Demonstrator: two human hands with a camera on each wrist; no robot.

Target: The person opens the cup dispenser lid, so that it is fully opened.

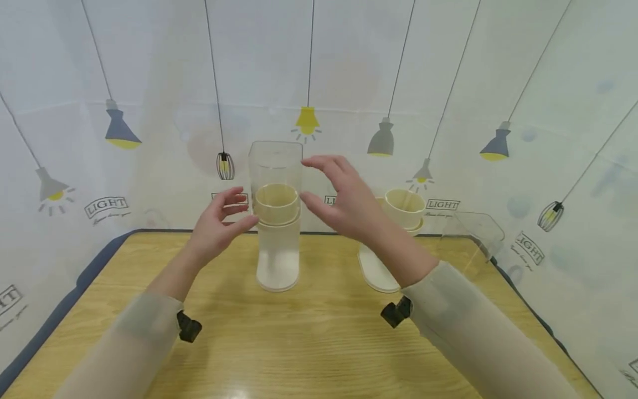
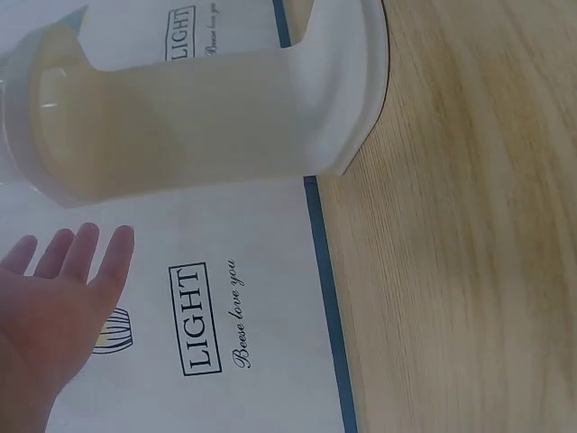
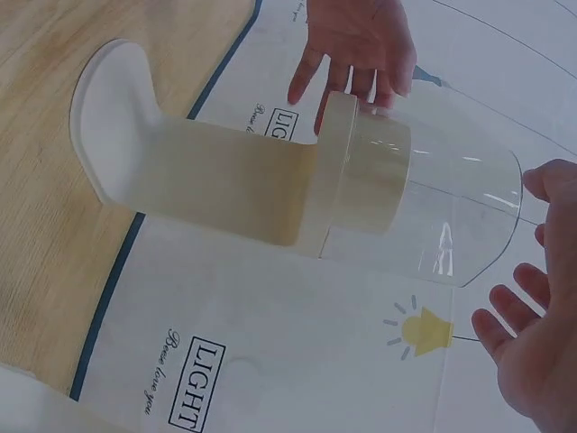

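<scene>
In the head view a white stand [image 1: 279, 252] with a cream ring-shaped holder [image 1: 276, 213] stands upright on the table, a clear container [image 1: 276, 158] seated in the ring and rising above it. My left hand [image 1: 216, 227] is at the left of the ring, fingers loosely bent, thumb tip close to it; whether it touches cannot be told. To the container's right, my right hand [image 1: 344, 197] has thumb and fingers spread near the clear wall. The right wrist view shows the right hand [image 3: 545, 334] beside the container's rim, with a fingertip at or near the edge. Neither hand grips anything.
A second white stand [image 1: 376, 271] with a cream ring [image 1: 405, 206] is partly hidden behind my right forearm. Another clear container [image 1: 471, 238] stands at the table's right back. The wooden table [image 1: 279, 343] meets a printed cloth backdrop [image 1: 164, 138] at its back edge.
</scene>
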